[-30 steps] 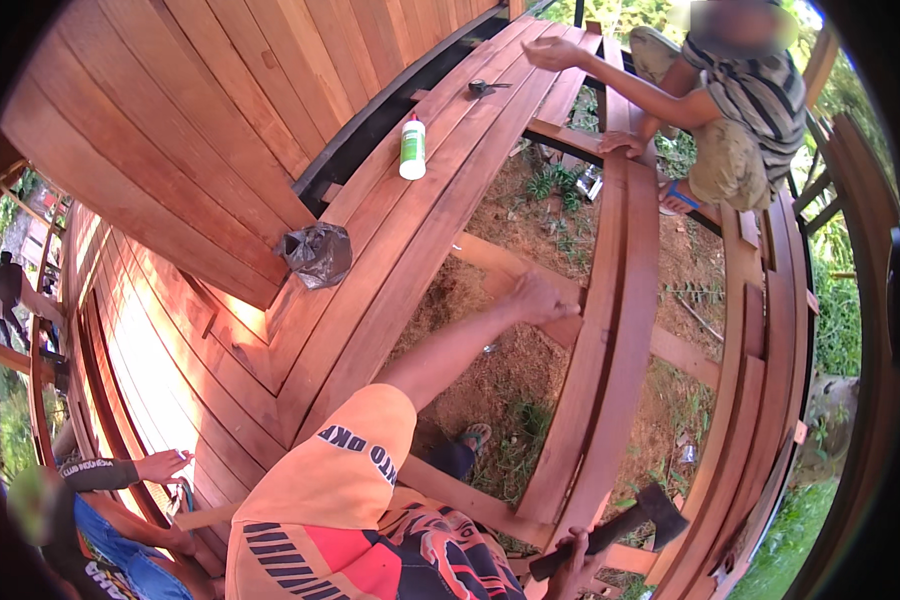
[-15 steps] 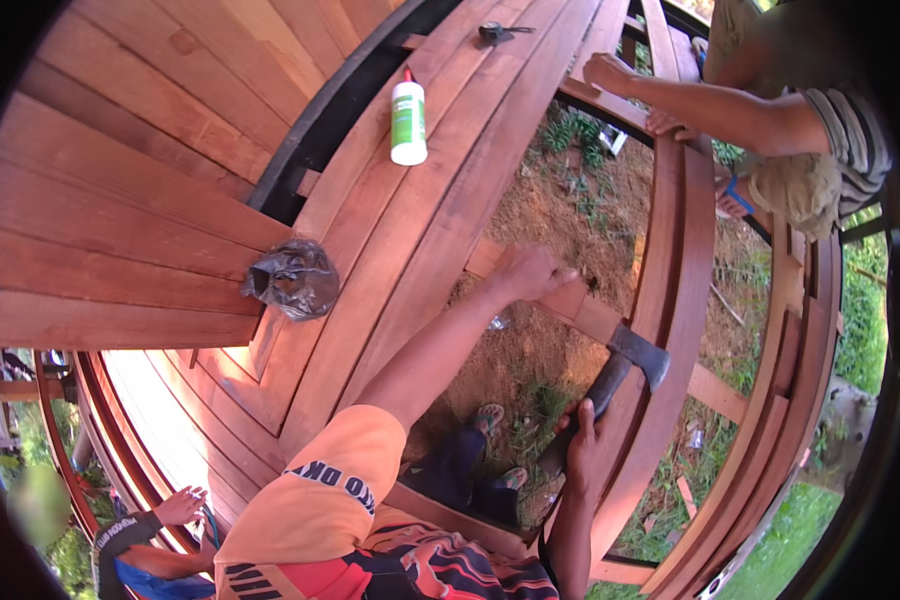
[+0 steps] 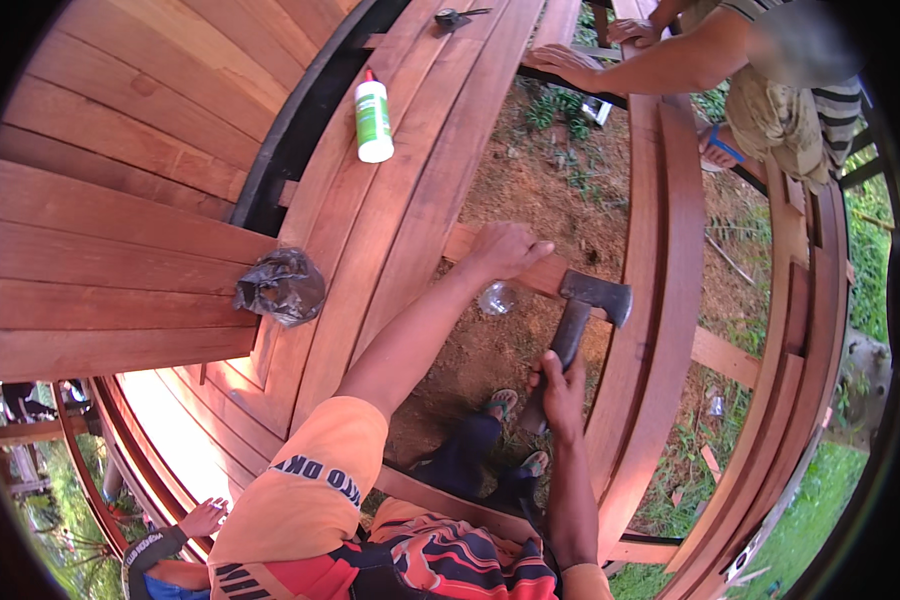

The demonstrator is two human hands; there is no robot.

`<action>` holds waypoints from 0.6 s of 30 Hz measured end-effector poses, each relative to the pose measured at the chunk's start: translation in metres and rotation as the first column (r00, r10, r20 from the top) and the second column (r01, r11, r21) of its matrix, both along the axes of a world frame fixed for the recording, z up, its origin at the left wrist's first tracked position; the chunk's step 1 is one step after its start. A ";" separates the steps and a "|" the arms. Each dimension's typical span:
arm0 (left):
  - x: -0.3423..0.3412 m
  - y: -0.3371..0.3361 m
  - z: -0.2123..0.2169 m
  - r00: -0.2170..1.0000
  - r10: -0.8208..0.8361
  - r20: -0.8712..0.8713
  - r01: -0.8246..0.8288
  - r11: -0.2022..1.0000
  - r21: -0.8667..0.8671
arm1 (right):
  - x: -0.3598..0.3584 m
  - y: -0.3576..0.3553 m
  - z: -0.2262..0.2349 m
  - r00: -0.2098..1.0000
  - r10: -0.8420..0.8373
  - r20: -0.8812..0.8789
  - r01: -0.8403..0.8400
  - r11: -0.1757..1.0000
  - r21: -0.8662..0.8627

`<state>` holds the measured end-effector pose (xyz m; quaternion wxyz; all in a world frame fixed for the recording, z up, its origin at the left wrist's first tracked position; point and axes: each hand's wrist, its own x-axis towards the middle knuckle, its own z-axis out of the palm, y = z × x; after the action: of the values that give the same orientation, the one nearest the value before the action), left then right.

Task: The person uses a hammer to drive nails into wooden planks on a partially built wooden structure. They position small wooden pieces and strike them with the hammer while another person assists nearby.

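My right hand (image 3: 560, 392) is wrapped round the dark handle of a hatchet (image 3: 598, 296). The hatchet's head lies over the right part of a short wooden crosspiece (image 3: 544, 276), which spans the gap between the deck boards and a long curved beam (image 3: 642, 240). My left hand (image 3: 506, 250) is closed over that crosspiece, just left of the hatchet head; its fingertips are partly hidden. Below the crosspiece, bare soil, a clear plastic piece (image 3: 495, 298) and my sandalled feet show through the gap.
On the boards at the left stand a white-and-green glue bottle (image 3: 374, 122) and a crumpled black plastic bag (image 3: 282, 287). A small black tool (image 3: 454, 19) lies farther off. One co-worker (image 3: 690, 60) crouches at the far right; another person's hand (image 3: 204, 517) shows at the lower left.
The view has shifted to the right. My hatchet has moved up the crosspiece, closer to my left hand. The far-right co-worker's raised fist has come down flat, and their other hand has moved away.
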<state>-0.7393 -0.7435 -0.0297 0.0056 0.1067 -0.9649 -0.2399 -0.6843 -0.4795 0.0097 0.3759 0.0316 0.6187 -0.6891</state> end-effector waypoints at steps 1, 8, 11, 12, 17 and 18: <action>-0.001 0.000 0.003 1.000 -0.005 0.003 0.005 1.000 -0.003 | -0.007 0.009 0.000 0.999 0.036 -0.018 -0.035 0.999 0.028; 0.000 -0.003 -0.004 1.000 0.001 0.022 -0.002 1.000 0.021 | -0.094 0.088 0.045 0.563 -0.723 -0.399 0.752 0.649 -0.115; -0.002 -0.002 -0.001 0.999 -0.010 0.046 0.009 1.000 0.022 | -0.070 0.064 0.034 0.507 -0.798 -0.326 0.828 0.556 -0.073; -0.004 -0.002 0.005 0.998 -0.013 0.063 0.012 1.000 0.020 | -0.047 0.034 0.033 0.634 -0.710 -0.308 0.771 0.614 0.171; 0.000 0.002 0.010 0.990 0.023 0.138 -0.032 0.998 0.058 | 0.011 -0.004 -0.003 0.994 -0.060 0.089 0.062 0.998 -0.024; -0.004 -0.001 0.007 0.998 0.010 0.063 -0.013 0.999 0.050 | 0.012 -0.003 -0.006 0.995 -0.089 0.045 0.090 0.995 -0.033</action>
<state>-0.7430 -0.7449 -0.0226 -0.0263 0.1197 -0.9576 -0.2608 -0.6723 -0.4824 0.0039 0.3584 0.0676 0.5961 -0.7153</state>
